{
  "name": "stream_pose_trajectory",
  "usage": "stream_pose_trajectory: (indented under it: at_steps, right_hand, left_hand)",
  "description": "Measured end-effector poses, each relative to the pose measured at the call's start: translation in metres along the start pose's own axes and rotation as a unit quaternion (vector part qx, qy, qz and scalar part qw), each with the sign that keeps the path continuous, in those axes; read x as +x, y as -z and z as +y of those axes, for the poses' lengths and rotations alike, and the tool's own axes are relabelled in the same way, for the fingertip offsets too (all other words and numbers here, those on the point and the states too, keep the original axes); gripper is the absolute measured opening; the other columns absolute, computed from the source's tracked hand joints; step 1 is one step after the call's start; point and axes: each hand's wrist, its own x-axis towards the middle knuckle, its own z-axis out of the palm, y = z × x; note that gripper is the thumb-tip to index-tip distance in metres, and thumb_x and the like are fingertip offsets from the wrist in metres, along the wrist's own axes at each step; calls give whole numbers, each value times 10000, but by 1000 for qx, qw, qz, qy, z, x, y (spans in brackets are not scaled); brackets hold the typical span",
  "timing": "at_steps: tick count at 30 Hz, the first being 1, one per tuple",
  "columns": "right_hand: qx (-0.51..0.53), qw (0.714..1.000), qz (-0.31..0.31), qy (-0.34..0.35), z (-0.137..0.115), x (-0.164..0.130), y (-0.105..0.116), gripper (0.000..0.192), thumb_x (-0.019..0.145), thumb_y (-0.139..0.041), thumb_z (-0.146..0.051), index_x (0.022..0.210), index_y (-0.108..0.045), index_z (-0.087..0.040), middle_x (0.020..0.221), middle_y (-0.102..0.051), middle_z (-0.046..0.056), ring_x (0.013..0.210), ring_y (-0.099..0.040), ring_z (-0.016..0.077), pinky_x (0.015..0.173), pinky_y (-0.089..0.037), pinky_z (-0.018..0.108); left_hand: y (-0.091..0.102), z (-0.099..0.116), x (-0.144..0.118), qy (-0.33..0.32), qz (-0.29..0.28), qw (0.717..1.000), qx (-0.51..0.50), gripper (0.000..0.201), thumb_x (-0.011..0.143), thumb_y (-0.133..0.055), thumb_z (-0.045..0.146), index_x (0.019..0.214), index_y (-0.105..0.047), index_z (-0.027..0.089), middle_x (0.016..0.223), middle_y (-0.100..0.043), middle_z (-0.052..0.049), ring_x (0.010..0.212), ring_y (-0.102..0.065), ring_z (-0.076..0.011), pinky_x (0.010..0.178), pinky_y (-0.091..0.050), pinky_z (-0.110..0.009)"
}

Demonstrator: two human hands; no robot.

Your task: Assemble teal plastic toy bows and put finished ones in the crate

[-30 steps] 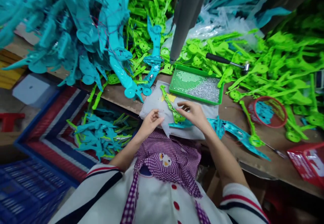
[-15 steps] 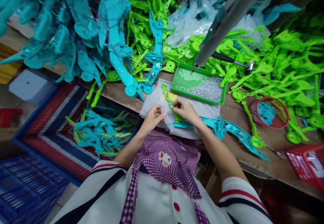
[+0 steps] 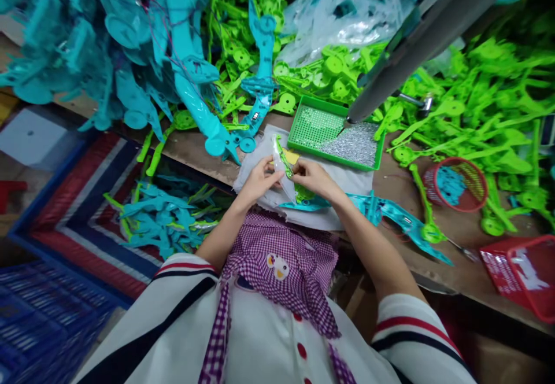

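Observation:
My left hand (image 3: 261, 181) is closed on a translucent whitish plastic piece (image 3: 278, 161), long and narrow. My right hand (image 3: 315, 177) pinches the lower end of a slim bright green plastic part (image 3: 284, 156). The two pieces lie side by side and seem to touch. Beneath my hands is a grey cloth (image 3: 260, 147) with a yellow patch (image 3: 291, 156) on it. A blue bow-shaped plastic part (image 3: 370, 206) lies across the cloth and bench, partly hidden by my right forearm. Another green piece (image 3: 303, 192) shows under my right hand.
A green tray (image 3: 379, 161) of small metal pins stands behind my hands, under a hanging grey tool (image 3: 403, 54). Green parts (image 3: 455, 106) pile up at right, blue parts (image 3: 130, 43) at left. A red basket (image 3: 481, 196) holds blue pieces; a hammer (image 3: 422, 104) lies behind.
My left hand has moved in beside the green part, and the translucent piece now stands out in it against that part. My right hand still grips the green part. The view has shifted slightly.

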Motion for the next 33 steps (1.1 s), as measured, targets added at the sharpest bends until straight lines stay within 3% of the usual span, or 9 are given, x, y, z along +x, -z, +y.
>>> stream_pose_trajectory:
  at_steps: [17,22,28,31,33]
  right_hand:
    - [23,999,-23,28,7,2,2,94,784,-620,-250,775,-534,-213,739,-579,-12,671,-492,137,648,-350,304]
    - [53,995,-44,73,10,0,6,128,860,-585,-308,790,-546,-207,741,-555,-10,674,-464,132,641,-353,292]
    - [38,996,-28,80,13,-2,5,204,918,-525,-350,817,-615,-197,731,-573,1,675,-476,139,644,-350,293]
    - [44,994,-9,95,15,-5,3,184,902,-544,-328,880,-657,-185,778,-629,11,706,-514,149,671,-372,292]
    - [50,993,3,104,15,-8,1,202,906,-543,-333,917,-675,-180,819,-664,19,735,-543,156,694,-390,295]
  left_hand:
    - [2,4,9,33,-18,999,21,538,782,-804,286,1181,-457,188,1007,-639,-37,752,-694,-138,671,-644,-312]
    - [0,7,10,40,-6,999,17,512,778,-812,274,1116,-435,198,968,-616,-14,726,-675,-116,641,-638,-286]
    - [0,-4,14,21,3,999,47,509,783,-811,315,1117,-446,195,953,-592,-20,739,-669,-123,610,-624,-265]
    - [3,-8,18,14,-13,996,84,611,767,-824,376,1221,-451,209,938,-598,-21,720,-673,-133,621,-623,-286]
    - [7,-5,21,9,-31,992,123,798,755,-828,425,1390,-382,240,912,-615,-18,669,-676,-145,618,-616,-308]
